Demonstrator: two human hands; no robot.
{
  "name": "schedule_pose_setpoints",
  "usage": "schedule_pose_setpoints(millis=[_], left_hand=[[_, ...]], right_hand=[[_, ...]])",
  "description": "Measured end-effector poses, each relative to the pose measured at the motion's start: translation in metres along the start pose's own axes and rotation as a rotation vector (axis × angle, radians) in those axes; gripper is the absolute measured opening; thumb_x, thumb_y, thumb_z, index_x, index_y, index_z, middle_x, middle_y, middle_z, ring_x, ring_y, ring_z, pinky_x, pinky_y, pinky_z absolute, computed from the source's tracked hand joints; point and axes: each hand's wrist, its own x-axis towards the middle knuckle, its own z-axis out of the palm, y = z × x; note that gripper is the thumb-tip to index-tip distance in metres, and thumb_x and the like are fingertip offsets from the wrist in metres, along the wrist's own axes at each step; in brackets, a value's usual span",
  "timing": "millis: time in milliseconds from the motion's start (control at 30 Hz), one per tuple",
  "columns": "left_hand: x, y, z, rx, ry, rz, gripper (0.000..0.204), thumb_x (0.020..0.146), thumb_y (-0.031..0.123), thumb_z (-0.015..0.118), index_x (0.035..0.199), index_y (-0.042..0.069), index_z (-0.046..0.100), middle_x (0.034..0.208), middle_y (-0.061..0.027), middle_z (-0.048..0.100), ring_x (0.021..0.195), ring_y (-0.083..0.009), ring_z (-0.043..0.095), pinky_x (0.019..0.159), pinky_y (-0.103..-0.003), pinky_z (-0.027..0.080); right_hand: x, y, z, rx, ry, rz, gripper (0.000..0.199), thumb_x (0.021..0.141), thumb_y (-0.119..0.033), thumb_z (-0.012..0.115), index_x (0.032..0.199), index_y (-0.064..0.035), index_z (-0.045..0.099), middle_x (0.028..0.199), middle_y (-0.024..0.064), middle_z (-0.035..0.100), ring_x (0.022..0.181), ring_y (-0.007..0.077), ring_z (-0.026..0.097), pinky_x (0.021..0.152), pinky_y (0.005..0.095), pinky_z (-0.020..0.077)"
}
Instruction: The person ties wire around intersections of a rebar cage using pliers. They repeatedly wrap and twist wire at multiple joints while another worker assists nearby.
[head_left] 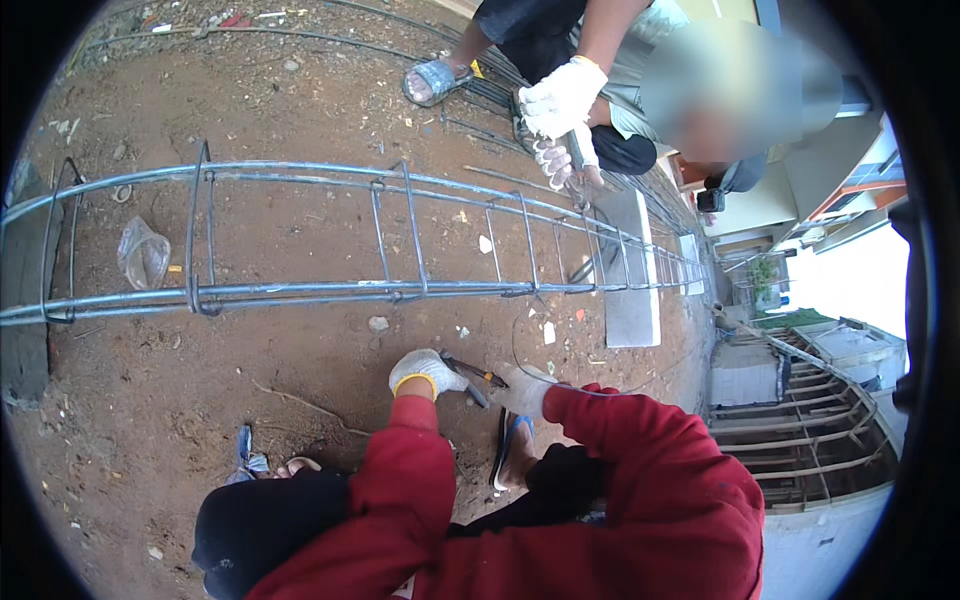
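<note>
My left hand (428, 372), in a white glove with a yellow cuff, is closed round one end of dark-handled pincers (474, 370). Their handles point toward my right hand (522, 388), also gloved, just beside them. Its fingers are blurred, so whether they grip anything is unclear. A thin tie wire (516, 345) curves down from the rebar cage (420, 291) and passes over my right glove and sleeve. Beyond my hands, the long cage of steel bars and square stirrups runs from left to right.
Across the cage, a squatting co-worker's gloved hands (562, 105) work with a tool near its upper bars. Pale blocks (632, 325) lie under the cage at right, a grey support (28, 350) at left. A clear plastic bag (143, 254) lies on the soil. Loose rebar (495, 95) lies behind.
</note>
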Motion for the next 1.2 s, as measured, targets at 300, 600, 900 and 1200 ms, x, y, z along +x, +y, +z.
schedule_pose_setpoints(millis=[300, 600, 900, 1200], left_hand=[[0.02, 0.019, 0.038, -0.473, -0.381, 0.455, 0.113, 0.059, 0.071, 0.078, 0.144, 0.004, 0.042, 0.144, -0.0235, 0.044, 0.135, -0.0346, 0.042, 0.104, -0.041, 0.043], [-0.018, 0.093, 0.07, -1.723, -0.807, 0.517, 0.042, 0.102, 0.037, 0.046, 0.13, 0.007, 0.056, 0.126, -0.013, 0.063, 0.104, -0.0278, 0.067, 0.089, -0.038, 0.054], [-0.035, 0.116, 0.057, -1.971, -1.097, 0.54, 0.047, 0.101, 0.036, 0.046, 0.135, 0.004, 0.048, 0.129, -0.0188, 0.055, 0.113, -0.0431, 0.057, 0.094, -0.064, 0.048], [-0.056, 0.144, 0.04, -2.068, -1.078, 0.716, 0.06, 0.094, 0.052, 0.056, 0.134, 0.007, 0.054, 0.119, -0.0093, 0.061, 0.098, -0.0238, 0.062, 0.083, -0.044, 0.055]], right_hand=[[-0.146, -0.018, -0.052, 0.198, 0.344, 0.203, 0.037, 0.084, -0.027, 0.074, 0.107, 0.0, 0.064, 0.069, 0.0119, 0.06, 0.062, 0.015, 0.06, 0.058, 0.0336, 0.0471], [-0.153, -0.052, -0.084, 0.12, 0.431, 0.146, 0.03, 0.084, -0.023, 0.072, 0.101, 0.0007, 0.065, 0.071, 0.0136, 0.061, 0.064, 0.0179, 0.058, 0.062, 0.0344, 0.0471], [-0.143, -0.046, -0.097, 0.084, 0.431, 0.115, 0.03, 0.088, -0.026, 0.068, 0.096, 0.0033, 0.066, 0.063, 0.0066, 0.061, 0.054, 0.0105, 0.057, 0.051, 0.0295, 0.0455], [-0.143, -0.037, -0.095, 0.476, 0.362, 0.279, 0.023, 0.092, -0.023, 0.065, 0.091, -0.0007, 0.067, 0.061, -0.0004, 0.057, 0.047, 0.0059, 0.049, 0.043, 0.0224, 0.0379]])
